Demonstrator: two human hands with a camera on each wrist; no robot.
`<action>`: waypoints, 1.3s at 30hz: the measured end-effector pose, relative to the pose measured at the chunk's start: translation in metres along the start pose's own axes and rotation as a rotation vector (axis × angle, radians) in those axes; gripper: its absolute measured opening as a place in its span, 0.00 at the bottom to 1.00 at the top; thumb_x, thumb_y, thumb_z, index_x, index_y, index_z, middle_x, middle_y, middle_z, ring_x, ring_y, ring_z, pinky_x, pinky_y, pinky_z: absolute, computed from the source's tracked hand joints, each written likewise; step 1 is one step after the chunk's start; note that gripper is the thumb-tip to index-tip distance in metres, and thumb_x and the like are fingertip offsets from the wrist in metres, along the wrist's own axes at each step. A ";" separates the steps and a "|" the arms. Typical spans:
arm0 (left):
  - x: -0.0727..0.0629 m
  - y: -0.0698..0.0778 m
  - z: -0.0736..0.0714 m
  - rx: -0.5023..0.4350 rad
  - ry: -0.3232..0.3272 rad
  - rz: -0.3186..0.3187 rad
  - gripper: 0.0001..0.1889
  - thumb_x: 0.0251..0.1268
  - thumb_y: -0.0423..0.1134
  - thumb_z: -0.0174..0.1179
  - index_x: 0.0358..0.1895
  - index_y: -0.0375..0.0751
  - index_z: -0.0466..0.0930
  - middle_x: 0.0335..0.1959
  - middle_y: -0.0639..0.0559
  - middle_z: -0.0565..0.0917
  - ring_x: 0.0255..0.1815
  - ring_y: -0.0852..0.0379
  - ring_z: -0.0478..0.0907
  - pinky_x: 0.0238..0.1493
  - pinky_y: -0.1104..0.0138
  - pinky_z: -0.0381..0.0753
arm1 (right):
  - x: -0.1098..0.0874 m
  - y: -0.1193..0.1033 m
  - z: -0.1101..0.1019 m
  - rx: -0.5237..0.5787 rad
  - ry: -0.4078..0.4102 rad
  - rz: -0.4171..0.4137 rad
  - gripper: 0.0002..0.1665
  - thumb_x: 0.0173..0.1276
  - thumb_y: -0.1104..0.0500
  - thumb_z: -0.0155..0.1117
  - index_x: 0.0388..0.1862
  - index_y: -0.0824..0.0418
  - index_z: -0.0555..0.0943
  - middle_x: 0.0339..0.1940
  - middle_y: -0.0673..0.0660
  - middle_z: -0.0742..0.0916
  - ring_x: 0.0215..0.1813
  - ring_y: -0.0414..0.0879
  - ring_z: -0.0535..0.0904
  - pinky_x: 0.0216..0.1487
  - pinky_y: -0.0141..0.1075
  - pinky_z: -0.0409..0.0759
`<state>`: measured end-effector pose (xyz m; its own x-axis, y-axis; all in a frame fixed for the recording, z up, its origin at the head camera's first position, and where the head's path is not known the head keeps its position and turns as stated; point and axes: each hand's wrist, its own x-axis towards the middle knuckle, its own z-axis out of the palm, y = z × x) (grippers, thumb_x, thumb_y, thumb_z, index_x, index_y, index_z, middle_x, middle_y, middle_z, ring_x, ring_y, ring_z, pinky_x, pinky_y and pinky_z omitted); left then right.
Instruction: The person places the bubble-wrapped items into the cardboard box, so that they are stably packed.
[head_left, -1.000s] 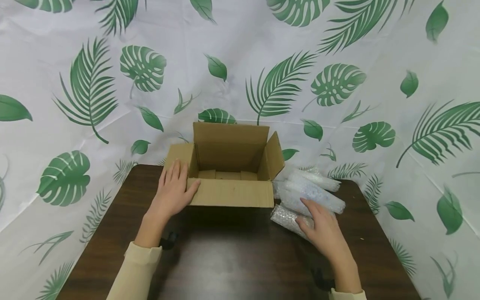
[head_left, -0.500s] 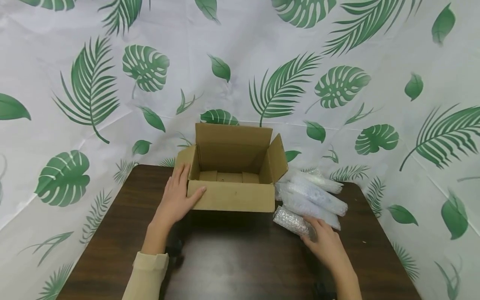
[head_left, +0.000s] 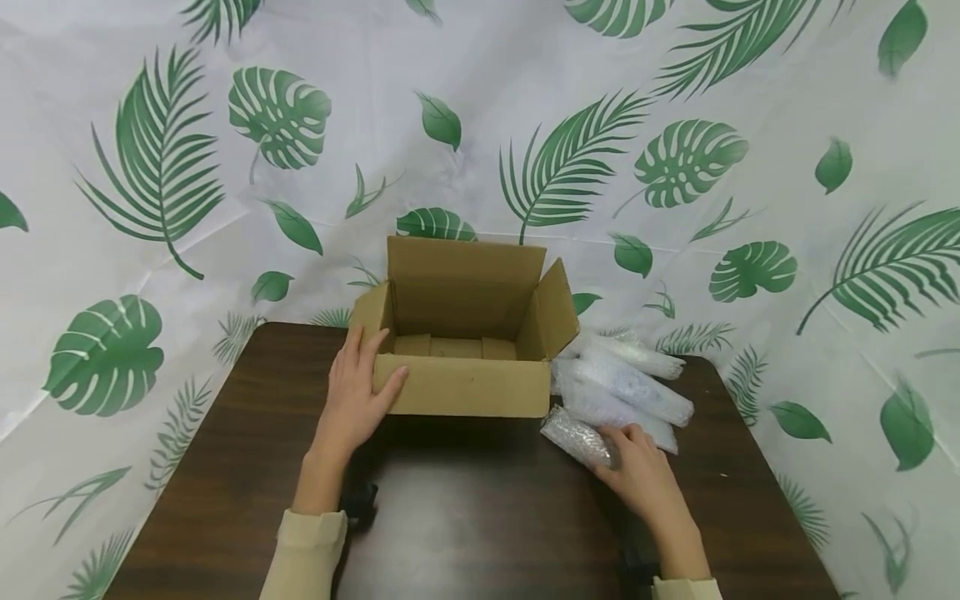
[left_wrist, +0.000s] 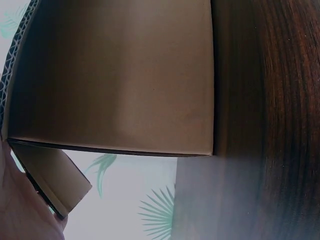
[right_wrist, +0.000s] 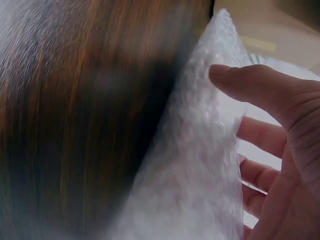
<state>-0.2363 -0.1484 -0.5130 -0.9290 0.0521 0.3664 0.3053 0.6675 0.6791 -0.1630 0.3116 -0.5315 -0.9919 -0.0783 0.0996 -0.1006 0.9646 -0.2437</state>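
Note:
An uncovered brown cardboard box stands at the back of the dark wooden table, its flaps spread. My left hand lies at its front left corner, fingers fairly straight along the left flap and thumb on the front flap. Several bubble-wrapped bundles lie right of the box. My right hand grips the near end of the closest bubble-wrapped bundle, a short clear roll. In the right wrist view, the thumb lies over the bubble wrap and the fingers are on its other side. What is wrapped inside cannot be made out.
Other white bubble-wrapped bundles are piled behind my right hand, against the box's right side. The wooden table ends close behind the box, where a leaf-print cloth hangs.
My right hand has moved from above the pile down to the nearest roll and taken hold of it. The box's left flap has swung inward with my left hand, and the view has shifted slightly.

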 end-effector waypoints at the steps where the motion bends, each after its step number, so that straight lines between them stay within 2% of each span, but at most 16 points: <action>1: 0.001 0.001 0.001 -0.002 0.001 0.005 0.37 0.80 0.60 0.58 0.84 0.52 0.60 0.89 0.33 0.48 0.89 0.29 0.47 0.84 0.31 0.44 | 0.000 -0.001 0.000 -0.001 -0.001 -0.001 0.36 0.63 0.49 0.82 0.68 0.61 0.83 0.57 0.67 0.84 0.57 0.69 0.81 0.52 0.67 0.79; 8: 0.001 0.002 0.005 -0.012 -0.022 0.004 0.39 0.80 0.62 0.57 0.87 0.56 0.57 0.91 0.37 0.45 0.90 0.32 0.45 0.85 0.32 0.44 | -0.011 -0.003 -0.005 0.010 -0.024 0.008 0.40 0.63 0.53 0.82 0.71 0.62 0.79 0.65 0.69 0.83 0.60 0.72 0.83 0.55 0.70 0.80; 15: -0.003 0.001 0.001 -0.021 -0.008 -0.018 0.47 0.80 0.62 0.57 0.90 0.51 0.45 0.91 0.40 0.46 0.90 0.34 0.45 0.86 0.34 0.44 | -0.013 -0.009 -0.008 -0.019 -0.030 -0.009 0.40 0.61 0.56 0.81 0.71 0.63 0.77 0.66 0.69 0.82 0.63 0.71 0.81 0.57 0.72 0.78; 21: -0.003 -0.001 -0.001 -0.013 -0.021 -0.028 0.47 0.80 0.63 0.56 0.91 0.52 0.44 0.91 0.40 0.45 0.91 0.35 0.44 0.86 0.34 0.44 | -0.010 -0.013 -0.008 -0.058 -0.060 0.006 0.40 0.62 0.55 0.81 0.71 0.62 0.76 0.68 0.69 0.82 0.63 0.72 0.82 0.60 0.72 0.76; 26: 0.000 -0.002 -0.003 0.001 -0.020 -0.019 0.47 0.80 0.63 0.57 0.90 0.51 0.45 0.91 0.40 0.45 0.91 0.35 0.45 0.86 0.34 0.45 | -0.008 -0.013 -0.006 -0.080 -0.073 0.001 0.38 0.61 0.52 0.81 0.69 0.57 0.78 0.64 0.69 0.85 0.64 0.68 0.83 0.62 0.72 0.72; 34: -0.001 -0.003 -0.003 -0.005 -0.008 -0.012 0.46 0.80 0.62 0.56 0.90 0.49 0.46 0.91 0.39 0.45 0.91 0.35 0.46 0.86 0.35 0.45 | -0.014 -0.009 -0.001 -0.019 -0.053 -0.034 0.35 0.61 0.50 0.82 0.67 0.51 0.80 0.60 0.64 0.88 0.64 0.62 0.84 0.58 0.72 0.75; 39: -0.003 -0.004 0.000 -0.010 -0.009 -0.021 0.46 0.81 0.63 0.56 0.90 0.50 0.46 0.91 0.39 0.46 0.90 0.35 0.46 0.86 0.35 0.45 | -0.019 -0.004 -0.010 0.091 -0.071 -0.051 0.32 0.64 0.47 0.80 0.65 0.48 0.80 0.60 0.59 0.88 0.62 0.60 0.85 0.53 0.68 0.79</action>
<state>-0.2353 -0.1513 -0.5171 -0.9369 0.0452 0.3466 0.2881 0.6612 0.6927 -0.1432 0.3114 -0.5226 -0.9879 -0.1478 0.0459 -0.1547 0.9324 -0.3268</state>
